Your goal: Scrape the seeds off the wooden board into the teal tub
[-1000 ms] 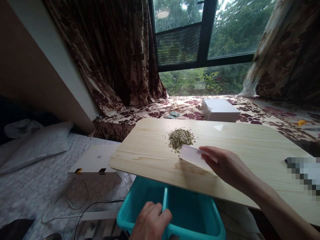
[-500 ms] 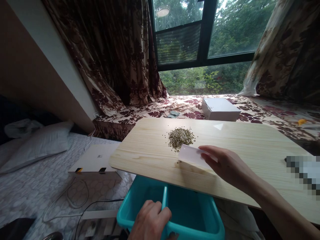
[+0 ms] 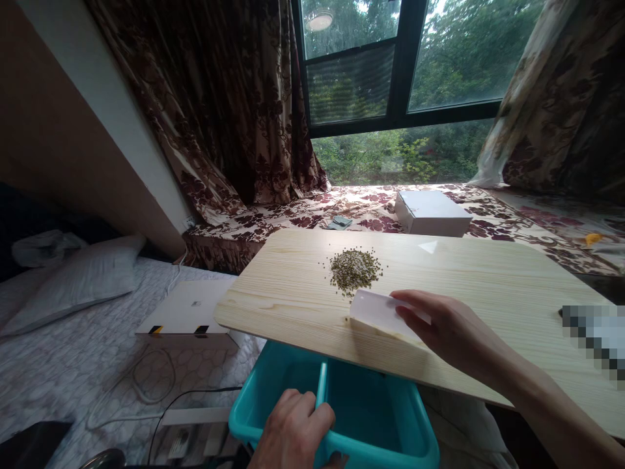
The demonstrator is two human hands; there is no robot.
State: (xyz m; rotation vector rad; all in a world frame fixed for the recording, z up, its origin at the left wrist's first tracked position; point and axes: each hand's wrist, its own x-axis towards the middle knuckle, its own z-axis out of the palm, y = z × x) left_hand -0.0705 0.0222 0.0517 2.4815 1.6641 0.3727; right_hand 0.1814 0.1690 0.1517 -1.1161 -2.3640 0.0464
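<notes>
My right hand is closed on a translucent white scraper, a flat sheet with rounded corners, tilted with its lower edge at the wooden tabletop. Just beyond the scraper lies a loose heap of small greenish-brown beans or seeds, with some grains scattered around it. Below the table's near edge, my left hand is wrapped around the middle divider of a teal plastic bin. The bin's two compartments sit partly under the tabletop.
A white box and a folded grey-green cloth lie on the floral window seat. Left of the table, a flat white carton and cables rest on the bed. A blurred-out object is at the table's right.
My right hand and the scraper have shifted slightly toward the table's near edge, a little away from the heap. My left hand stays on the bin's divider.
</notes>
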